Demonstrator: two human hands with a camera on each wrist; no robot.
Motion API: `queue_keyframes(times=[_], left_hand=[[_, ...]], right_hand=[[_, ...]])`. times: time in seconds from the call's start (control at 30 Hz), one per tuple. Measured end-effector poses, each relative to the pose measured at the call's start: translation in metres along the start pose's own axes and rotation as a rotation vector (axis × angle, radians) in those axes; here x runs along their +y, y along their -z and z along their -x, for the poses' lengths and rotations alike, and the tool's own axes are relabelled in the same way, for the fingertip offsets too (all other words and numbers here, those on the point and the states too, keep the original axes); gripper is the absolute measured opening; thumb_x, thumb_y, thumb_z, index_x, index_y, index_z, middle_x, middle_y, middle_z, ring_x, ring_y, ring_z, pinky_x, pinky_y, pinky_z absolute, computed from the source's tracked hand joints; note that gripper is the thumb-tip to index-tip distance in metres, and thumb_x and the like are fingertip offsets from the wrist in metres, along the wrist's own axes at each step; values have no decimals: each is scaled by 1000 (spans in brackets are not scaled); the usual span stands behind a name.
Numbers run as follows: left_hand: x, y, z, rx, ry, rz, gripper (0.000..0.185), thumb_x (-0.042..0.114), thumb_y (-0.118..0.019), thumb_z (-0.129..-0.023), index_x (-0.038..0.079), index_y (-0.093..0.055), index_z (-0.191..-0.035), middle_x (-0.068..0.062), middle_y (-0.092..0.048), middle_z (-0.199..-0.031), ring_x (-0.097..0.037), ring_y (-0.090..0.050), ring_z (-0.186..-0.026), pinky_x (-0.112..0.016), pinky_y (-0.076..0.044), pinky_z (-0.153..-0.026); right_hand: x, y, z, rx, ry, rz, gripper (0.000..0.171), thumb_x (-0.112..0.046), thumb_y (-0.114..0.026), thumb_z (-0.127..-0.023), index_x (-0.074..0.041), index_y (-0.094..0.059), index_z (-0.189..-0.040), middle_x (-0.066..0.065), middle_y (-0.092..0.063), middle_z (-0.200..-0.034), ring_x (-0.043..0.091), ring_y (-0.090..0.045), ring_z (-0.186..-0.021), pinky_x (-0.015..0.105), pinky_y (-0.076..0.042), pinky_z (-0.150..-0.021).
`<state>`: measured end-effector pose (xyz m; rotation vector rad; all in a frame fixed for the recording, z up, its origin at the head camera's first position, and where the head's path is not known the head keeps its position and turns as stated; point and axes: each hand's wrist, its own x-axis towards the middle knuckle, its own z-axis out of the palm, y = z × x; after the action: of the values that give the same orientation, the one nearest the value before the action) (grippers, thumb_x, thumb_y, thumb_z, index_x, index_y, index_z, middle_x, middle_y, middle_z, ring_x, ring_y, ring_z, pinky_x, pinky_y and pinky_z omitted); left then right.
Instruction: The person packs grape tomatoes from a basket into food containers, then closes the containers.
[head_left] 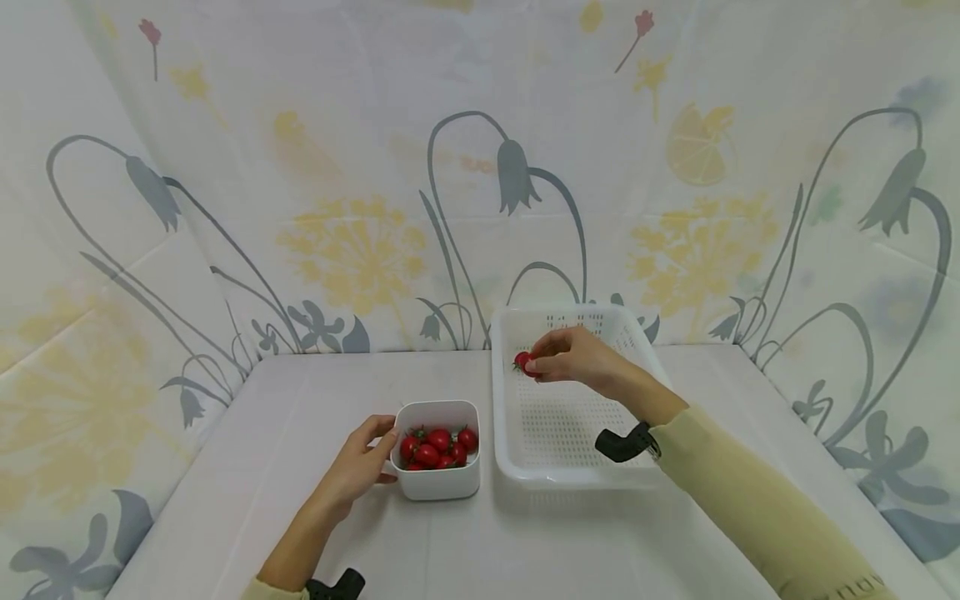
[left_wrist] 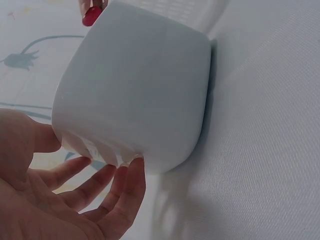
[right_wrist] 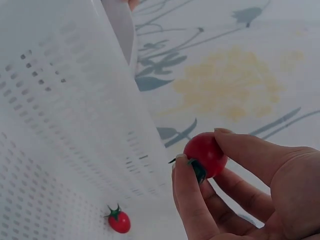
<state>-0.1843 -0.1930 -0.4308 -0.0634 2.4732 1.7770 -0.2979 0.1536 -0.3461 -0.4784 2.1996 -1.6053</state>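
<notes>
A small white container (head_left: 441,486) holds several red cherry tomatoes (head_left: 427,455). My left hand (head_left: 358,465) holds its left side, the thumb at the rim and curved fingertips against the outer wall, as the left wrist view shows. Over the white perforated basket (head_left: 538,477), my right hand (head_left: 581,367) pinches a cherry tomato (right_wrist: 209,152) between thumb and fingers, its green stem end turned toward the fingertips. Another cherry tomato (right_wrist: 119,221) with a green stem lies in the basket, below the hand in the right wrist view.
Container and basket stand side by side on a white-covered table (head_left: 442,550), a narrow gap between them. Behind the table hangs a cloth (head_left: 360,167) with printed flowers. Each wrist wears a black strap mount (head_left: 626,443).
</notes>
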Motion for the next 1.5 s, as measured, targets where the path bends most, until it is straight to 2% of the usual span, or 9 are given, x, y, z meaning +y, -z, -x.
queue_keyframes(times=[0.23,0.4,0.57,0.67,0.8,0.9,1.07,1.27,1.5], left_hand=[[0,-1,0,3,18,-1,36,19,-51,-108,2,-52,-140,-23,-50,-143,-40,-59,-119,-43,-63,-78],[1,0,0,-3,2,-3,37,20,-51,-108,1,-51,-140,-24,-49,-143,-40,-59,-118,-45,-63,-77],[1,0,-1,1,-1,0,37,20,-51,-108,0,-52,-139,-24,-50,-142,-38,-60,-116,-45,-63,-76],[2,0,-1,0,1,2,36,19,-51,-108,0,-52,-139,-24,-50,-141,-37,-60,-115,-45,-63,-76],[3,1,0,-6,0,-4,37,19,-51,-108,0,-51,-140,-24,-50,-143,-39,-59,-118,-43,-63,-77],[3,1,1,-8,7,-7,37,20,-51,-108,1,-51,-140,-23,-51,-143,-40,-59,-120,-42,-63,-77],[2,1,0,-1,11,8,35,18,-51,-108,1,-52,-139,-22,-54,-138,-35,-60,-113,-42,-63,-76],[3,1,-1,-4,6,9,36,18,-51,-108,0,-52,-138,-23,-54,-138,-33,-60,-110,-43,-63,-76],[2,1,-1,-8,3,2,37,20,-51,-108,0,-51,-139,-23,-53,-139,-35,-61,-113,-44,-63,-76]], right_hand=[[-2,-10,7,-19,21,7,28,-9,-73,-94,8,-65,-116,19,-65,-114,29,-72,-99,38,-59,-94],[-5,-22,11,-49,44,-16,25,-9,-74,-94,6,-66,-112,18,-66,-114,27,-72,-98,40,-58,-94],[-6,-36,13,-92,71,-16,21,-11,-75,-93,3,-70,-108,16,-68,-112,34,-71,-102,40,-58,-94],[-6,-46,14,-111,87,18,20,-13,-74,-94,1,-71,-108,14,-69,-111,36,-70,-103,38,-59,-92],[-6,-60,14,-112,91,66,20,-15,-74,-94,-1,-71,-109,10,-71,-108,30,-71,-96,38,-59,-90],[-7,-70,14,-110,101,92,20,-14,-74,-93,-2,-70,-108,9,-72,-104,33,-72,-94,38,-58,-88],[-9,-86,13,-109,143,136,21,-15,-75,-93,-1,-70,-108,8,-71,-103,30,-72,-93,38,-59,-86],[-9,-106,7,-71,192,249,19,-18,-76,-92,-6,-73,-106,3,-71,-102,18,-70,-90,34,-59,-81],[-12,-127,-4,-37,233,331,17,-15,-77,-91,-7,-72,-105,5,-72,-102,20,-69,-90,30,-60,-76]])
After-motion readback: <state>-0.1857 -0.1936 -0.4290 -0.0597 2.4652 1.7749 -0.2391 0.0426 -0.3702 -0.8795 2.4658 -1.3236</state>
